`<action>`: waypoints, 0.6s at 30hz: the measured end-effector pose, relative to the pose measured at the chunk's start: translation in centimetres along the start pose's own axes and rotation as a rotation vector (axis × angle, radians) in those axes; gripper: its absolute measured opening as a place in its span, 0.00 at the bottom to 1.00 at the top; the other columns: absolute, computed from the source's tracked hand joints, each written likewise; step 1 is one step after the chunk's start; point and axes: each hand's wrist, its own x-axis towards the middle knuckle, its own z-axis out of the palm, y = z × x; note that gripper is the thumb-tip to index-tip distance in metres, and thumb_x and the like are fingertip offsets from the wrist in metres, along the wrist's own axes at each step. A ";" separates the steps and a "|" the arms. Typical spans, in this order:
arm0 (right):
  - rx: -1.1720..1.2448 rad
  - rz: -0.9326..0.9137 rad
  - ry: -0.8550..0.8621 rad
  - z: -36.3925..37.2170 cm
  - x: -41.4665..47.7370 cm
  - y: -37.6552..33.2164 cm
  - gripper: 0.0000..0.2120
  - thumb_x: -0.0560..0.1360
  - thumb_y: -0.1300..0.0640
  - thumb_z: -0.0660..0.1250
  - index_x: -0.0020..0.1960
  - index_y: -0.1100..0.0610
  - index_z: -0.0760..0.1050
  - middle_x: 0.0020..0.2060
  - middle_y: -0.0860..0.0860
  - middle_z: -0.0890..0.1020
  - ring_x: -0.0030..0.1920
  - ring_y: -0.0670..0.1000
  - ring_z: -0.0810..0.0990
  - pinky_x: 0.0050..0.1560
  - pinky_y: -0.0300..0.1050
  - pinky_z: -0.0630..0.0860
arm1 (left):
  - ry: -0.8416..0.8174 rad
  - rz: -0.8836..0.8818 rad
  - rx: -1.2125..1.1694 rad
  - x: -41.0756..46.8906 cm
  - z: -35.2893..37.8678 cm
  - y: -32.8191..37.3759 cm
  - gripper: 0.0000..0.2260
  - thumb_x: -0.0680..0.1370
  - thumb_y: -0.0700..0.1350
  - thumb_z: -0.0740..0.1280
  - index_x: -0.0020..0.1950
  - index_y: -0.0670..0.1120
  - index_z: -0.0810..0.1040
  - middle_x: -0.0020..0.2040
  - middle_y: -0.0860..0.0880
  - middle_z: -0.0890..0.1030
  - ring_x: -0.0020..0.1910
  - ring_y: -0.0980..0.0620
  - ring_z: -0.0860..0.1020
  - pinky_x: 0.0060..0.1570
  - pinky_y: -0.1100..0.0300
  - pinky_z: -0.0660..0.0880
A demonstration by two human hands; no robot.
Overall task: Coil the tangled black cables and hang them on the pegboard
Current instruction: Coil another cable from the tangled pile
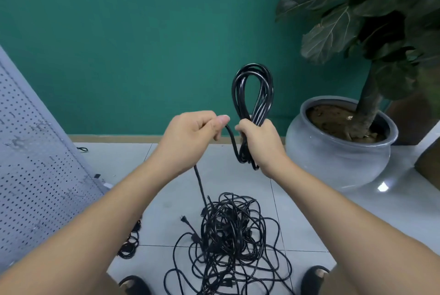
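My right hand (260, 142) grips a coil of black cable (252, 94) at its waist, with loops standing above the fist and shorter loops hanging below. My left hand (192, 129) pinches the loose strand of that same cable just left of the coil. The strand runs down from my left hand to a tangled pile of black cables (228, 242) on the tiled floor between my feet. A grey pegboard (35, 156) leans at the left edge of the view.
A large grey pot (333, 151) with a broad-leaved plant stands at the right, close to my right hand. A green wall lies behind. A few small coiled cables (129, 244) lie on the floor by the pegboard's foot. My black shoes (135, 285) flank the pile.
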 end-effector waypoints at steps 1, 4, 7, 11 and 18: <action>-0.016 -0.012 0.001 0.1 -0.1 0.0 0.12 0.76 0.56 0.66 0.39 0.56 0.64 0.30 0.51 0.65 0.31 0.53 0.61 0.30 0.46 0.60 | -0.009 0.007 -0.007 0.0 0.0 -0.2 0.20 0.86 0.56 0.66 0.36 0.48 0.75 0.26 0.53 0.65 0.27 0.53 0.63 0.30 0.57 0.60; -0.103 -0.043 0.038 -0.3 0.0 0.0 0.15 0.76 0.56 0.65 0.37 0.52 0.60 0.29 0.48 0.63 0.32 0.51 0.60 0.31 0.46 0.60 | -0.064 -0.013 -0.004 -0.3 0.3 -1.4 0.20 0.85 0.59 0.65 0.37 0.50 0.77 0.28 0.50 0.67 0.29 0.51 0.64 0.34 0.54 0.62; -0.098 -0.047 0.131 -1.7 0.9 -0.3 0.18 0.76 0.58 0.65 0.36 0.51 0.57 0.26 0.44 0.60 0.29 0.48 0.56 0.26 0.43 0.56 | -0.114 -0.044 0.040 -0.4 0.1 -3.5 0.19 0.85 0.60 0.66 0.39 0.50 0.78 0.30 0.48 0.68 0.30 0.51 0.66 0.35 0.55 0.64; -0.056 -0.038 0.227 -3.8 2.0 -0.7 0.14 0.76 0.57 0.65 0.38 0.55 0.61 0.31 0.51 0.62 0.34 0.52 0.58 0.32 0.48 0.57 | -0.282 -0.182 0.096 -0.9 0.5 -7.0 0.19 0.83 0.61 0.68 0.41 0.49 0.78 0.34 0.47 0.81 0.32 0.54 0.73 0.33 0.58 0.68; -0.072 -0.004 0.299 -5.1 2.8 -0.3 0.18 0.76 0.57 0.65 0.35 0.51 0.56 0.28 0.47 0.62 0.33 0.53 0.58 0.34 0.49 0.58 | -0.514 -0.197 0.282 -2.8 1.6 -9.8 0.16 0.86 0.58 0.63 0.44 0.52 0.81 0.33 0.55 0.79 0.34 0.56 0.76 0.39 0.57 0.74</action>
